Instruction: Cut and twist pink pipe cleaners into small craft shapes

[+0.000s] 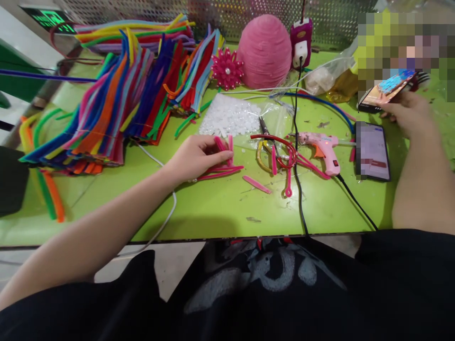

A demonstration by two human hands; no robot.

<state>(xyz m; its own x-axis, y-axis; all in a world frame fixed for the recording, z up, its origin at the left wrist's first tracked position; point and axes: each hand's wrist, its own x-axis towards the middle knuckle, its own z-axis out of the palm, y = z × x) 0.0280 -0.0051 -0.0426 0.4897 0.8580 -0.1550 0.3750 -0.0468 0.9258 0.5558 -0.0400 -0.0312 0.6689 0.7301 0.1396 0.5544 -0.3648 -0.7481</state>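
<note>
My left hand [199, 158] is closed on short pink pipe cleaner pieces [231, 143], their ends showing past the thumb. More pink pipe cleaners [222, 173] lie just under that hand. At the upper right, my right hand [412, 113] grips the near edge of a tilted phone [394, 87] with a bright screen; part of this area is pixelated. Between the hands are a pink glue gun [325, 149], scissors [263, 127] with red and yellow handles, and a loose pink pipe cleaner piece [256, 184].
Bundles of coloured pipe cleaners [103, 109] fill the left side. Behind stand a pink ball [265, 52] and a pink flower [228, 69]. A bag of white beads [229, 116] lies mid-table. A black cable [297, 189] crosses to the front edge. A second phone [373, 151] lies right.
</note>
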